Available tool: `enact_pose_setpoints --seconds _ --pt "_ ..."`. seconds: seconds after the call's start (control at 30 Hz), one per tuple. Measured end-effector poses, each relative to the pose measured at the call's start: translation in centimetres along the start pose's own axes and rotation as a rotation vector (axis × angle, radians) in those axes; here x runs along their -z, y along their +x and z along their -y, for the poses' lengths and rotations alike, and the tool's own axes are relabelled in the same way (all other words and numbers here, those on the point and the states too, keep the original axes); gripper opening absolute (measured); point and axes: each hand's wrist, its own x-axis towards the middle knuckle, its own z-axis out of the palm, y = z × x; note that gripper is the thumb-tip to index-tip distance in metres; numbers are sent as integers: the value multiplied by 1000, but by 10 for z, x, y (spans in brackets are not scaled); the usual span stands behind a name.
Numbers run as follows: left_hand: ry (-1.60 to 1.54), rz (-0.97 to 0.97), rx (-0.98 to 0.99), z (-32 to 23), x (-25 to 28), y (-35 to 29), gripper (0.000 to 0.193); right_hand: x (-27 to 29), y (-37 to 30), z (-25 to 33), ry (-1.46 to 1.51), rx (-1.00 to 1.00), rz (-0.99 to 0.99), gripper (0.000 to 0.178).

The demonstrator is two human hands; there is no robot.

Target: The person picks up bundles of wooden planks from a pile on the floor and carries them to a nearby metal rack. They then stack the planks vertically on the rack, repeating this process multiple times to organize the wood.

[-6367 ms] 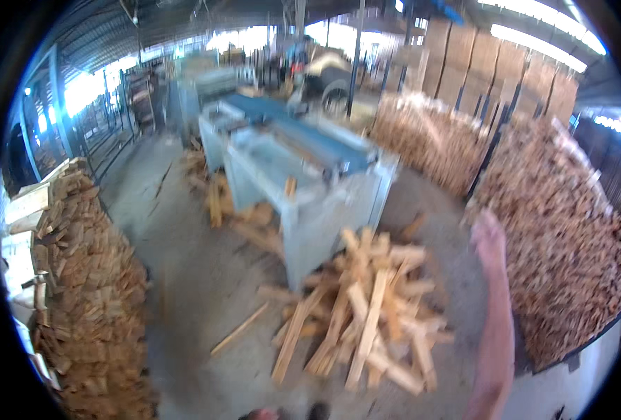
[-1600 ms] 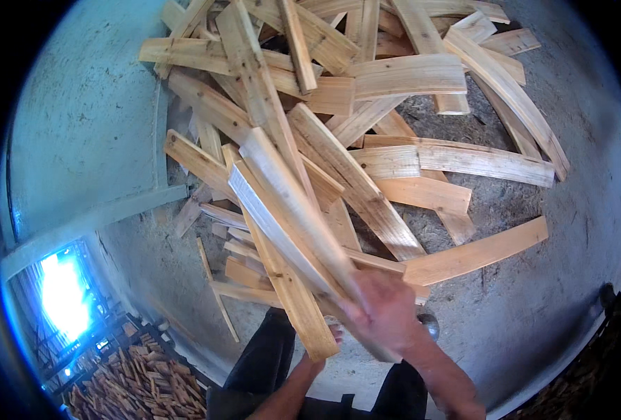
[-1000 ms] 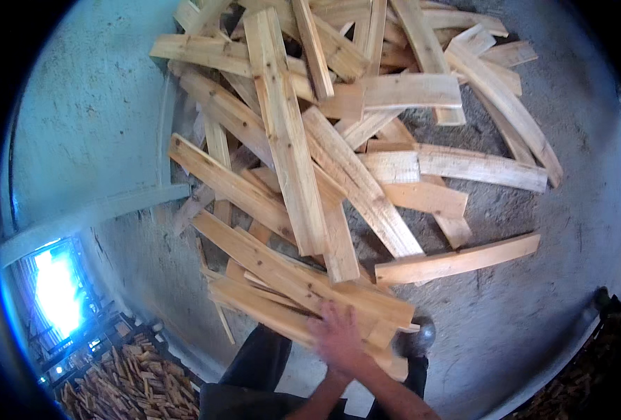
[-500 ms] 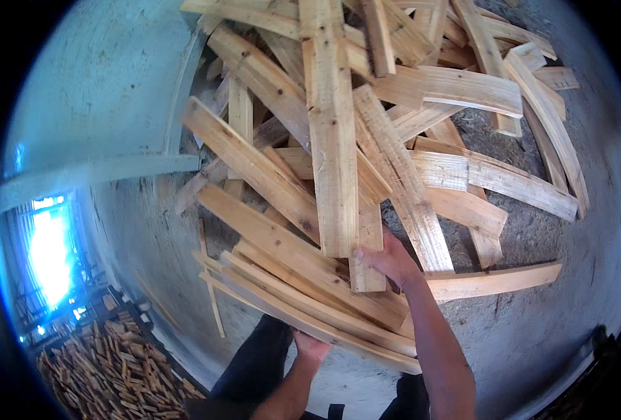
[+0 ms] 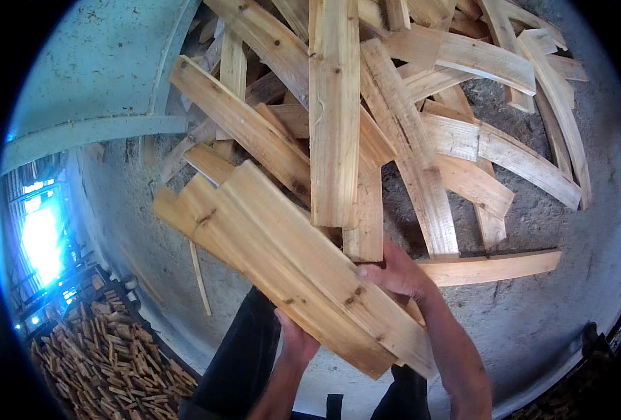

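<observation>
A stack of pale wooden boards (image 5: 282, 259) lies slantwise in front of me, its broad faces turned up, with knots and a curved edge on them. My left hand (image 5: 298, 337) grips the stack's near long edge from below, most of its fingers hidden under the wood. On the far long edge, toward the right end, my right hand (image 5: 400, 271) is closed with its thumb over the top; its other fingers are partly hidden. Just beyond that thumb ends a short upright plank (image 5: 364, 217) of the pile. A long knotty plank (image 5: 333, 119) overlaps it.
A loose heap of crossing planks (image 5: 475, 133) covers the grey floor (image 5: 520, 329) ahead. One plank (image 5: 489, 268) lies apart to the right. At the left stand a pale blue metal panel (image 5: 100, 70) and a bright window (image 5: 41, 245). Many small wood pieces (image 5: 114, 357) fill the lower left.
The stack has turned from edge-on to broad faces up, and come closer. My right hand has moved from the short plank's end onto the stack's far edge. The view has shifted slightly.
</observation>
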Motion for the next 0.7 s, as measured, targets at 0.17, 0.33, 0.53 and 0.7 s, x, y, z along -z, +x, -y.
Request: enact_pose_setpoints --seconds 0.17,0.33,0.53,0.7 --pt "-87 3 -126 12 9 34 88 -23 -13 -33 -244 48 -162 102" --pt "-223 68 -71 13 20 50 84 -19 -3 -34 -385 -36 -110 100" --pt "-124 -38 -107 -12 -4 14 80 -37 -20 5 -339 -185 -102 89" --pt "-87 78 44 -71 -42 -66 73 -76 -58 40 15 -201 -7 87"
